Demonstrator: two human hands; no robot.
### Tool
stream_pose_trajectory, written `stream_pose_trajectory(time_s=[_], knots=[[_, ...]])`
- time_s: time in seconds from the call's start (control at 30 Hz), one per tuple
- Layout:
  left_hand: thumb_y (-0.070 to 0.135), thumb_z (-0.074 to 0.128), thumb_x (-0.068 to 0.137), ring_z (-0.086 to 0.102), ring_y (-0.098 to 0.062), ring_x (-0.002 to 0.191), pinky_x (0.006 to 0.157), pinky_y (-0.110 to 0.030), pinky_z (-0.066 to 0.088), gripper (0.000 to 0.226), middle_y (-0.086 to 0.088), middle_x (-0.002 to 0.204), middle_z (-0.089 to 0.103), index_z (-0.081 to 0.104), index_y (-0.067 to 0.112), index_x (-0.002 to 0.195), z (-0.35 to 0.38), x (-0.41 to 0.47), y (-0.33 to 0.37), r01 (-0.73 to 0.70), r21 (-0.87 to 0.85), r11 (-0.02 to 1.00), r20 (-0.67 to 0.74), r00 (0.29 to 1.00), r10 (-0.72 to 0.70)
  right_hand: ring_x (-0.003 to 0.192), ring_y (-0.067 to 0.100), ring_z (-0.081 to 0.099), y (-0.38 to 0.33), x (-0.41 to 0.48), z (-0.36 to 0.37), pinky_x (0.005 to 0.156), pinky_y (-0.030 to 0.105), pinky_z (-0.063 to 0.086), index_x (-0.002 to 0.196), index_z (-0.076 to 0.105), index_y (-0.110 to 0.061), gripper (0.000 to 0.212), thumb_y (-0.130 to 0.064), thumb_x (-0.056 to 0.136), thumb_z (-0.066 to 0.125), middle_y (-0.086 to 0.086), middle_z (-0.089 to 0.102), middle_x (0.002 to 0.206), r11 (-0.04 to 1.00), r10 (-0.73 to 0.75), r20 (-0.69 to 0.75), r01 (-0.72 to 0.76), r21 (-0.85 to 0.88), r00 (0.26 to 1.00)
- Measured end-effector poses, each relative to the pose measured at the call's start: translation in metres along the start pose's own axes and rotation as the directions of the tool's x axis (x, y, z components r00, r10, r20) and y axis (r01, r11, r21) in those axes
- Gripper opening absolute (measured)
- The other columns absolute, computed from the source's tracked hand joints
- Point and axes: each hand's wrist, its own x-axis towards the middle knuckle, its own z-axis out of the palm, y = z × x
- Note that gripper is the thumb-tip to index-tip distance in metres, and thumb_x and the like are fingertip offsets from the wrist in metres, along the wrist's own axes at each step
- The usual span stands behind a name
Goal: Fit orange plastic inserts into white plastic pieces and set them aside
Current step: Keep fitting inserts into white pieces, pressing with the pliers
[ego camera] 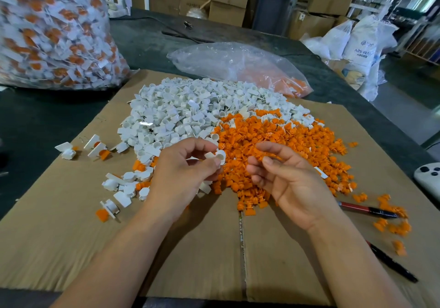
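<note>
My left hand [183, 172] pinches a white plastic piece [219, 156] between thumb and fingers, its round socket facing right. My right hand [289, 176] hovers just to the right of it, palm turned up, fingers loosely curled, with nothing visible in it. Under both hands spreads a pile of orange inserts [281, 145], and behind the left hand lies a large pile of white pieces [190, 110]. Three fitted white-and-orange pieces [95, 147] lie apart at the left on the flattened cardboard [71, 236].
A big clear bag of fitted pieces [52, 33] stands at the back left. A crumpled clear bag [238, 67] holding orange inserts lies behind the piles. Two markers [367, 210] [392, 263] and scattered orange inserts lie at the right. A white controller [428, 179] sits at the right edge.
</note>
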Motion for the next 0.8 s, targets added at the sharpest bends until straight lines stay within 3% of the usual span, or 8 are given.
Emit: stream_pose_trajectory(time_s=[0.17,0.33,0.5,0.7,0.8], knots=[[-0.002,0.067,0.078,0.062,-0.004,0.05,0.052,-0.013,0.049,0.022,0.003,0.056,0.066,0.069,0.02,0.081,0.0,0.0,-0.001,-0.014,0.014,1.0,0.009,1.0,0.014,0.071,0.008,0.064,-0.001,0.007,0.006,0.064,0.018,0.053,0.102,0.064,-0.017,0.035,0.007,0.087,0.043,-0.001,0.068,0.074,0.997,-0.012,0.067,0.017,-0.081,0.998],[-0.005,0.069,0.074,0.061,-0.008,0.053,0.052,-0.016,0.052,0.024,-0.001,0.06,0.062,0.068,0.019,0.077,0.001,0.001,-0.002,-0.013,0.012,1.0,0.014,1.0,0.013,0.075,0.014,0.067,0.011,0.01,0.011,0.061,0.02,0.053,0.096,0.06,-0.011,0.026,0.009,0.082,0.051,0.004,0.071,0.079,0.99,-0.094,0.012,0.095,-0.106,0.996],[-0.009,0.067,0.075,0.063,-0.011,0.05,0.052,-0.018,0.053,0.017,-0.001,0.054,0.065,0.065,0.007,0.071,0.001,0.001,-0.003,0.018,-0.023,1.0,0.023,1.0,-0.018,0.076,0.017,0.069,0.016,0.008,0.01,0.061,0.021,0.053,0.089,0.058,-0.01,0.02,-0.007,0.069,0.06,0.007,0.072,0.082,0.98,-0.173,-0.036,0.169,-0.101,0.984],[-0.008,0.065,0.077,0.065,-0.018,0.053,0.055,-0.022,0.056,0.016,-0.005,0.056,0.066,0.064,0.005,0.067,0.002,0.002,-0.005,0.04,-0.016,0.999,0.032,0.999,-0.04,0.063,0.011,0.064,0.018,0.005,0.01,0.055,0.019,0.051,0.078,0.06,-0.011,0.023,0.011,0.077,0.056,0.003,0.07,0.076,0.962,-0.236,-0.089,0.22,-0.161,0.968],[-0.009,0.064,0.077,0.065,-0.017,0.053,0.056,-0.023,0.057,0.017,-0.006,0.056,0.067,0.063,0.004,0.066,0.002,0.002,-0.005,0.045,-0.002,0.999,0.034,0.998,-0.045,0.06,0.013,0.064,0.019,0.004,0.011,0.053,0.02,0.052,0.068,0.065,-0.017,0.028,0.009,0.077,0.058,0.006,0.07,0.074,0.958,-0.265,-0.105,0.25,-0.138,0.958]])
